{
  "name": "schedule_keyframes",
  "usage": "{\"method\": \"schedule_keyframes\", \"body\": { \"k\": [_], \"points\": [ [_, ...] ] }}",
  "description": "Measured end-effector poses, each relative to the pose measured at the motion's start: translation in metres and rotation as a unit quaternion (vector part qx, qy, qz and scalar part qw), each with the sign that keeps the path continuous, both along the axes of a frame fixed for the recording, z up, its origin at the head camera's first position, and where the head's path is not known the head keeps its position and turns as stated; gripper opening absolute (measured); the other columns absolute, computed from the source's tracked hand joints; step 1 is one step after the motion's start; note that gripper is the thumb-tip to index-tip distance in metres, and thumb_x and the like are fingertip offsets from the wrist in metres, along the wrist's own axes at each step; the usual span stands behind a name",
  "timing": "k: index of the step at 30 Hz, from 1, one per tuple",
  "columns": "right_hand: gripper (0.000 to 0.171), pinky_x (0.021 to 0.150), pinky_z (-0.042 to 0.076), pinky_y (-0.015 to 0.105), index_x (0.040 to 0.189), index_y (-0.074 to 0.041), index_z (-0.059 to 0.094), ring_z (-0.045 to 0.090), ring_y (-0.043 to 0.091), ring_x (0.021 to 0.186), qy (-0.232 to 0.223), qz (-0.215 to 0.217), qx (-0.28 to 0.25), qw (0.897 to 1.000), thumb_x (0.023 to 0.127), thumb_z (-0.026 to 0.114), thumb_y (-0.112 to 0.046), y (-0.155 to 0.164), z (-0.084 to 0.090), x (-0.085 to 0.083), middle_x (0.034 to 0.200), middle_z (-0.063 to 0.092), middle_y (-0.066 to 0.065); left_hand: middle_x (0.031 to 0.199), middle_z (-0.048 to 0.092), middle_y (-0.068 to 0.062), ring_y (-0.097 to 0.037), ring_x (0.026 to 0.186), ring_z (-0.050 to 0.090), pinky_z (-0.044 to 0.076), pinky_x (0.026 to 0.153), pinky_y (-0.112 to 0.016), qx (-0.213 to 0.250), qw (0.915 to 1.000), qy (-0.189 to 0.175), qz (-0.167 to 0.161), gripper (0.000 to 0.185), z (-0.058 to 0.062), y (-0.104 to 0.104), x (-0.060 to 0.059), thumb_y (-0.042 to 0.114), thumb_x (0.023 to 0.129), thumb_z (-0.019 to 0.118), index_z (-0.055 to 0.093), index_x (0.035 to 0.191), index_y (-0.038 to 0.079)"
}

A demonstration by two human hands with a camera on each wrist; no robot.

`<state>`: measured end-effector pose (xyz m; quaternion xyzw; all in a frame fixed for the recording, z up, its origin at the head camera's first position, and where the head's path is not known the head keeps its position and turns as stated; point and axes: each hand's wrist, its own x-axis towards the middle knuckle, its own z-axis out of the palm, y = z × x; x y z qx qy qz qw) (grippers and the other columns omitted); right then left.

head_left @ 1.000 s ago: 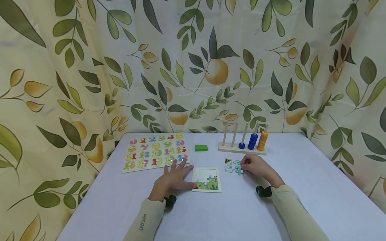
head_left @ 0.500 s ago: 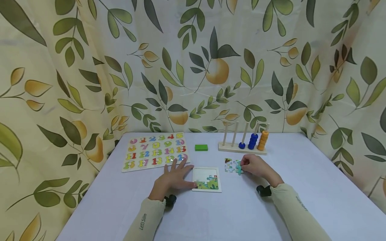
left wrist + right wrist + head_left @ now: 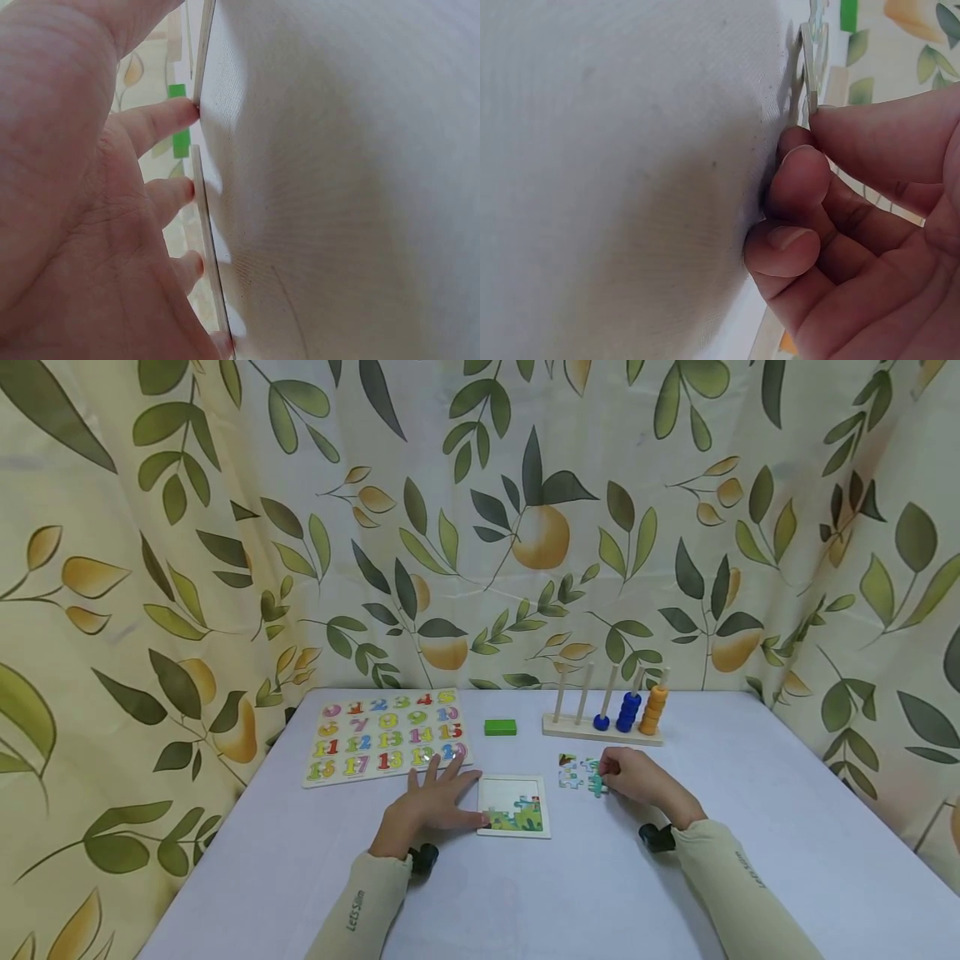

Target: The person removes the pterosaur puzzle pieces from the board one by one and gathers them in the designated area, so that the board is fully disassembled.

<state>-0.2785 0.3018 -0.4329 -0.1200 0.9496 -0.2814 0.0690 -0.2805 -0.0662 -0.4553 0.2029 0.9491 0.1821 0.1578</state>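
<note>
A leaf-and-fruit patterned curtain hangs round the back and sides of the pale table. On the table's far left lies a number board with coloured numerals; to the far right stands a wooden peg rack carrying blue and orange rings. Nearer the person sits a small white puzzle tray, its lower part filled with green picture pieces. The left hand lies flat with fingers spread, its thumb tip against the tray's left edge. The right hand has its fingers curled, pinching the edge of a loose puzzle piece in the little cluster just right of the tray. A green block rests between board and rack
</note>
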Motion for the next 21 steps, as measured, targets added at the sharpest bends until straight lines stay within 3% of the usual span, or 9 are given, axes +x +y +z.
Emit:
{"method": "schedule_keyframes", "body": {
  "k": [3,11,17,21],
  "points": [
    [0.005,0.073,0.047,0.038,0.097,0.000,0.064,0.053,0.023,0.081,0.006,0.006,0.001,1.000,0.097,0.067,0.004,-0.002,-0.001,0.001,0.087,0.059,0.005,0.180,0.013,-0.006,-0.043,0.163,-0.003,-0.003,0.122,-0.075,0.005,1.0000,-0.001,0.001,0.087,-0.002,0.000,-0.001,0.063,0.092,0.075,0.041,0.167,0.031],
    [0.007,0.072,0.046,0.038,0.094,-0.003,0.066,0.053,0.023,0.080,0.013,0.005,0.006,1.000,0.097,0.065,0.003,-0.003,-0.002,0.004,0.086,0.059,0.004,0.180,0.009,-0.003,-0.042,0.163,-0.008,-0.005,0.122,-0.075,-0.007,0.9999,0.007,0.002,0.089,-0.024,0.000,-0.016,0.063,0.091,0.075,0.039,0.167,0.033],
    [0.005,0.075,0.048,0.039,0.096,-0.003,0.067,0.055,0.024,0.082,0.011,0.000,0.002,1.000,0.100,0.065,0.000,-0.003,0.001,0.004,0.087,0.061,0.005,0.180,0.012,-0.005,-0.044,0.163,-0.005,-0.004,0.121,-0.078,-0.004,0.9999,0.010,-0.003,0.090,-0.021,0.000,-0.014,0.067,0.090,0.074,0.040,0.167,0.035],
    [0.004,0.075,0.049,0.039,0.099,0.000,0.067,0.055,0.023,0.083,0.023,0.002,-0.009,1.000,0.102,0.065,-0.003,-0.006,0.003,0.003,0.088,0.061,0.005,0.179,0.014,-0.007,-0.044,0.163,-0.003,-0.003,0.121,-0.077,-0.003,1.0000,0.005,-0.002,0.088,-0.009,0.000,-0.006,0.064,0.091,0.075,0.042,0.166,0.033]
  ]
}}
